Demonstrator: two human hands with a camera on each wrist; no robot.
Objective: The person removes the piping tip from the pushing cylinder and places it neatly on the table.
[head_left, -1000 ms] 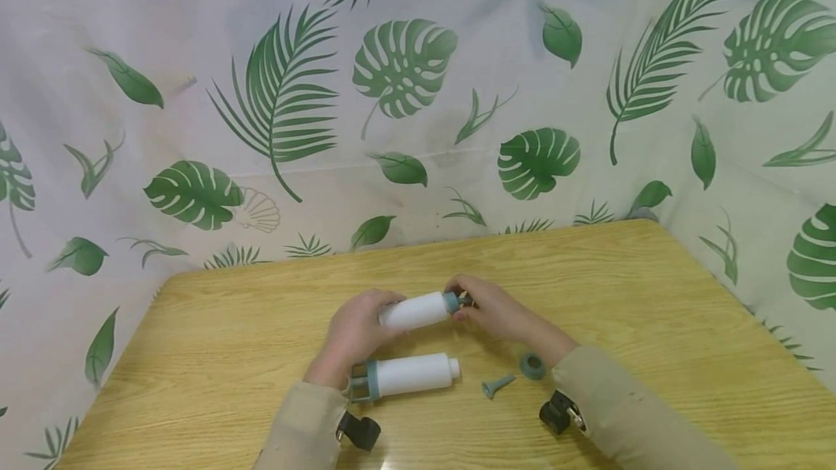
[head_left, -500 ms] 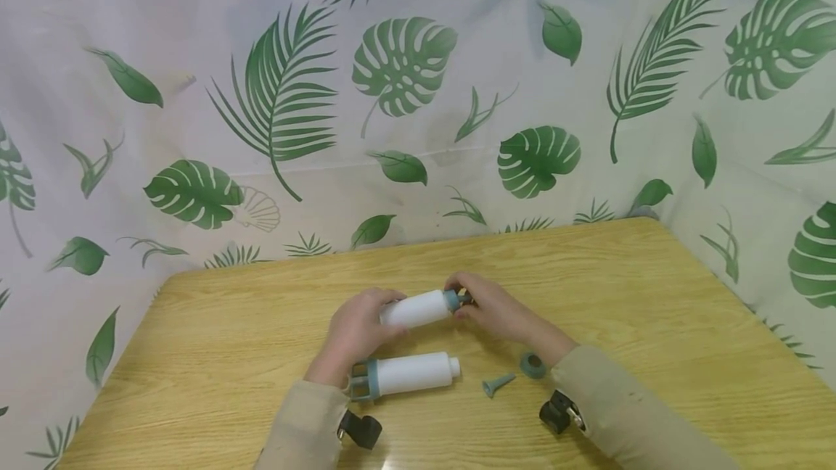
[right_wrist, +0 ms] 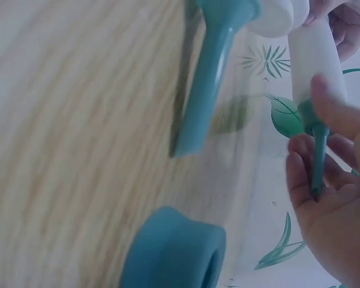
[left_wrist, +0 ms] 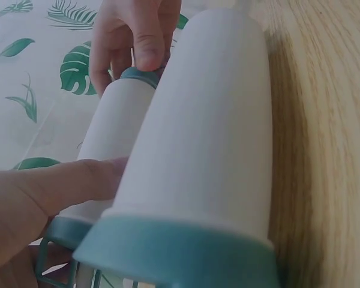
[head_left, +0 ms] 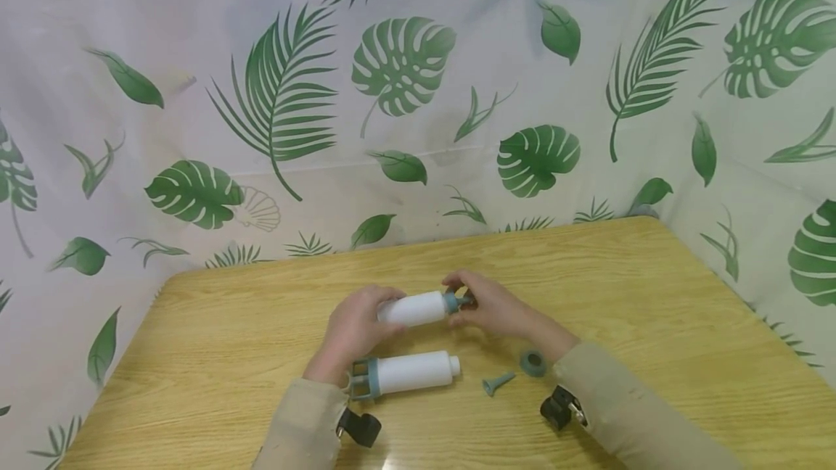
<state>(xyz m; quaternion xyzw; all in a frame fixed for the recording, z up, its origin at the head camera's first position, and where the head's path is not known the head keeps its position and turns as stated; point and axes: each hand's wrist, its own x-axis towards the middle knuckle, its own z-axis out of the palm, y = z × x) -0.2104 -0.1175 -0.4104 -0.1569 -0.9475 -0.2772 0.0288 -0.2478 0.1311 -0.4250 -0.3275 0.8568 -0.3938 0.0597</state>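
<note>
My left hand (head_left: pixel 358 325) holds a white tube (head_left: pixel 421 309), its thumb lying along the tube in the left wrist view. A teal open-framed end (left_wrist: pixel 54 264) shows below that hand. At the tube's other end are a teal collar (head_left: pixel 451 302) and a thin nozzle (right_wrist: pixel 319 159). My right hand (head_left: pixel 493 305) has its thumb and fingers around the collar, and the nozzle points into its palm. A second white tube (head_left: pixel 414 372) with a teal framed end (head_left: pixel 364 379) lies on the table, nearer the body; its white neck (head_left: pixel 455 366) bears no collar.
A loose teal nozzle (head_left: pixel 498 384) with a flared end lies right of the second tube. Beside it, near the right sleeve (head_left: pixel 627 405), is a teal ring-shaped cap (head_left: pixel 533 363). Leaf-patterned cloth (head_left: pixel 418 136) stands behind the wooden table (head_left: pixel 228 332).
The right fingers have spread slightly apart around the collar. The held tube and left hand stay nearly in place; the things on the table have not moved.
</note>
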